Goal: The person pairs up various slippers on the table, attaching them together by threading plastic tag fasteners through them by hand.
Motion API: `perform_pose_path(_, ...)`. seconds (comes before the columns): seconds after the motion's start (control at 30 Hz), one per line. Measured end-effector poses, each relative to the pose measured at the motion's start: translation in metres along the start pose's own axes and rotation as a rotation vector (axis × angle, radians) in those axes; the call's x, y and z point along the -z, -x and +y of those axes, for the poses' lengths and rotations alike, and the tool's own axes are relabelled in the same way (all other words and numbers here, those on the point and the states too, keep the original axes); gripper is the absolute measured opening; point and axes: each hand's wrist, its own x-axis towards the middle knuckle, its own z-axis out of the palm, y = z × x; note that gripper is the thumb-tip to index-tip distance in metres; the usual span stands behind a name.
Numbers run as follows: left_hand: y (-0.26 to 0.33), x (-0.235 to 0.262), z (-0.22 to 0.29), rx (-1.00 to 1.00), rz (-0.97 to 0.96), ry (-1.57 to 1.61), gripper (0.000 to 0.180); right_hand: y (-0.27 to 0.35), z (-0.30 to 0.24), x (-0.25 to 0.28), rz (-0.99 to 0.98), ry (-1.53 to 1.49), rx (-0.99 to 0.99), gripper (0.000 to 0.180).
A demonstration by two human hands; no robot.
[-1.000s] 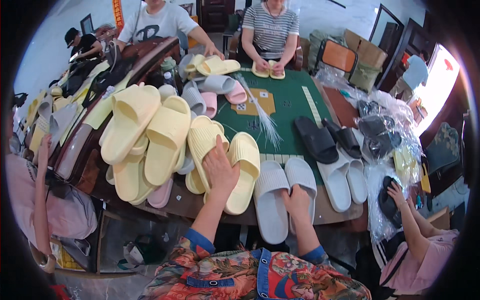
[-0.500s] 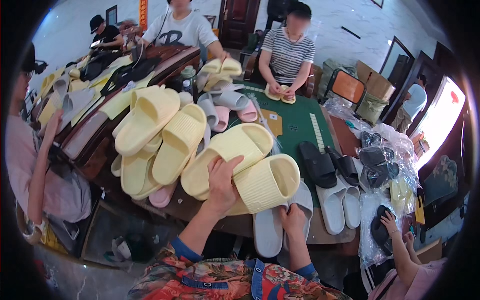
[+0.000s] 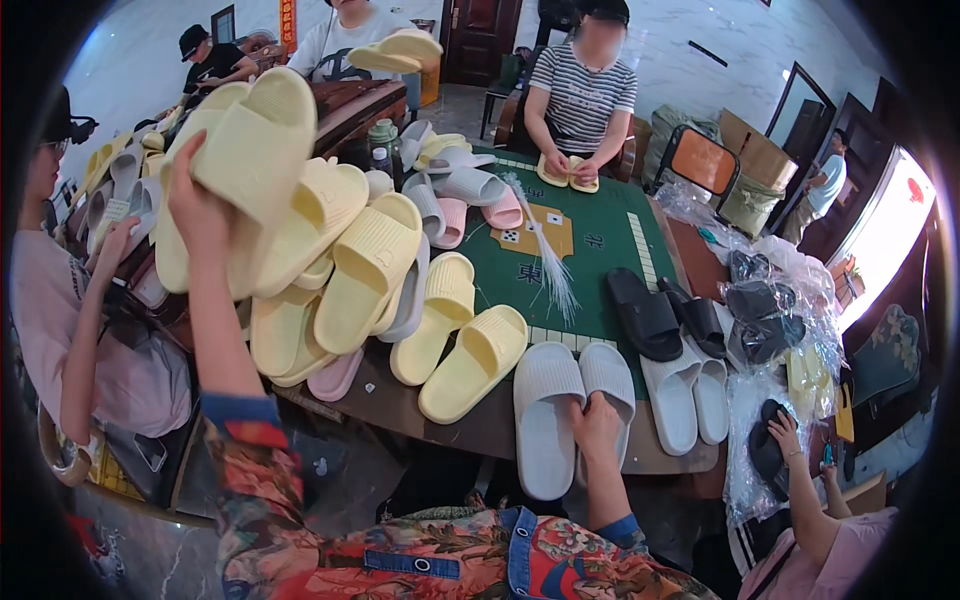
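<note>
My left hand [image 3: 203, 205] is raised over the left of the table, gripping a pair of pale yellow slippers [image 3: 265, 145] whose near parts are slightly blurred. Right beside and under that pair is a pile of yellow slippers [image 3: 365, 275]. My right hand [image 3: 597, 425] has its fingers inside the right one of two light grey slippers [image 3: 548, 430] at the front table edge, with the thumb toward the left one. Left of the grey pair, two yellow slippers [image 3: 475, 365] lie side by side on the table.
Black slippers [image 3: 643, 315] and white slippers [image 3: 672, 400] sit at right, beside plastic-wrapped pairs [image 3: 760, 310]. Grey and pink slippers [image 3: 448, 222] are heaped by a dark bottle [image 3: 383, 145]. A white tassel [image 3: 545, 250] lies on the green mat [image 3: 595, 215]. Co-workers work around the table.
My left hand has carried the yellow pair leftward and up from the front of the table, uncovering two yellow slippers there. My right hand stays at the grey pair.
</note>
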Motion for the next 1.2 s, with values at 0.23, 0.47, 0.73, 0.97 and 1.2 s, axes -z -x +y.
perform_pose_path(0.23,-0.006,-0.033,-0.145,0.359,-0.511,-0.297,0.039,-0.004,-0.003,-0.005,0.024,-0.002,0.038,0.033)
perform_pose_path(0.47,-0.024,-0.011,-0.096,0.14,-0.749,-0.597,0.049,-0.001,-0.004,-0.003,0.035,-0.038,0.019,0.032)
perform_pose_path(0.73,0.104,0.016,0.148,0.05,-0.594,0.329,0.025,-0.015,0.004,-0.004,-0.005,-0.024,-0.06,0.033)
perform_pose_path(0.97,0.358,-0.077,0.228,0.107,-1.264,0.661,0.04,-0.021,-0.02,0.012,-0.134,-0.216,-0.017,0.038)
perform_pose_path(1.2,0.37,-0.11,0.252,0.185,-1.369,0.54,0.043,-0.005,0.026,0.003,-0.086,-0.429,-0.001,0.03)
